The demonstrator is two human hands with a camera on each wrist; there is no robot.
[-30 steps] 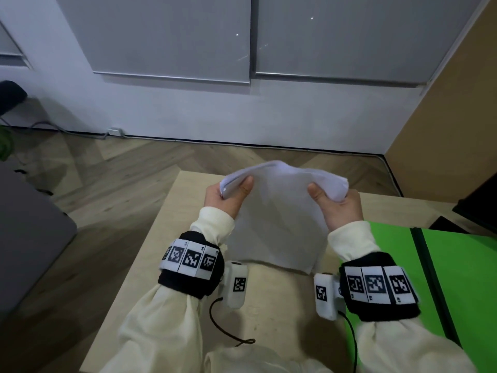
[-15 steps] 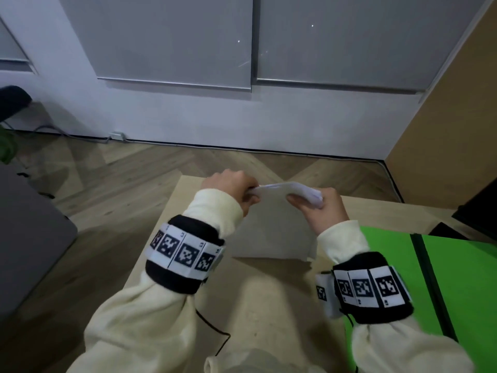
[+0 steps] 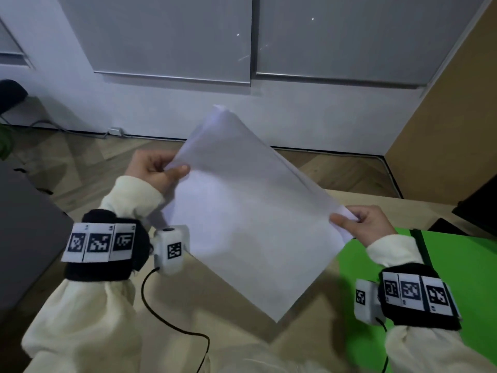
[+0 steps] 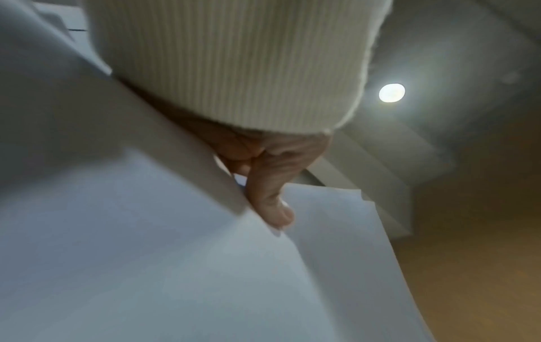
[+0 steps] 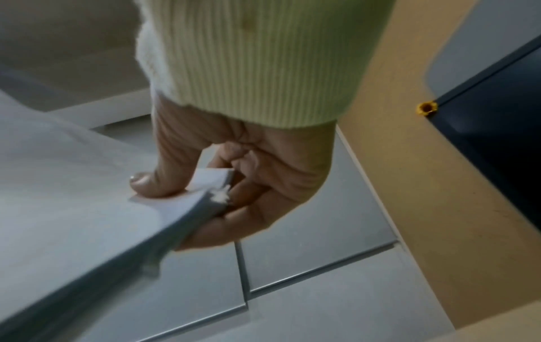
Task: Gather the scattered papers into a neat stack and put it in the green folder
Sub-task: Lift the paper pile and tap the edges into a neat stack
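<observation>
A stack of white papers hangs in the air above the light wooden table, turned diagonally with one corner pointing down. My left hand pinches its upper left edge, thumb on top. My right hand pinches the right corner between thumb and curled fingers. In the left wrist view the papers fill the frame below my thumb. The right wrist view shows the corner of the stack clamped in my right hand. The green folder lies open on the table at the right, under my right forearm.
A black cable trails over the table near my left arm. A dark object sits at the table's far right edge. Wooden floor and a white wall lie beyond the table. A grey surface is at the left.
The stack stood with its lower edge on the table, both hands at its top edge; now it is lifted, turned diagonal, and my hands have moved apart.
</observation>
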